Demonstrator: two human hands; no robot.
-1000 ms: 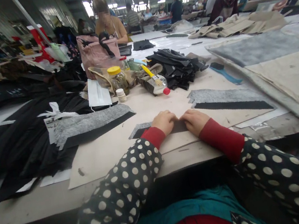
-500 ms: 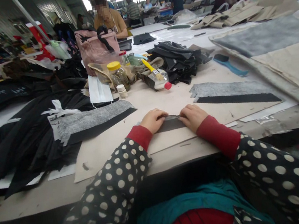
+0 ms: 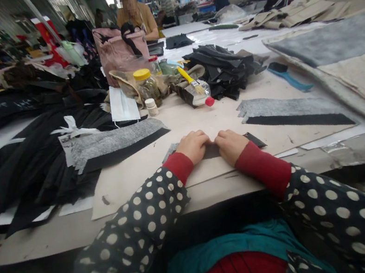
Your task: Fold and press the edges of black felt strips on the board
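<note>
Between my hands, a dark fabric strip (image 3: 211,151) with a grey backing lies on the beige board (image 3: 134,182). My left hand (image 3: 194,146) is closed on its upper edge, left of the middle. Close beside it, my right hand (image 3: 231,144) pinches the same edge, and the strip's black end shows past that hand. My fingertips are mostly hidden behind the knuckles. A fanned stack of grey-backed black strips (image 3: 119,140) lies to the left, and a similar stack (image 3: 293,110) to the right.
Behind stand a yellow-lidded jar (image 3: 147,86), a small white bottle (image 3: 151,107), a clear bottle with a yellow brush (image 3: 192,80) and a pink bag (image 3: 121,53). Black fabric pieces (image 3: 22,169) pile at left. A blue-handled brush (image 3: 290,77) lies right. A co-worker (image 3: 134,13) is across the table.
My hands have come closer together along the strip. The upper edge, raised between them before, is now pressed down, and the strip's right end shows beyond my right hand. The view has shifted slightly.
</note>
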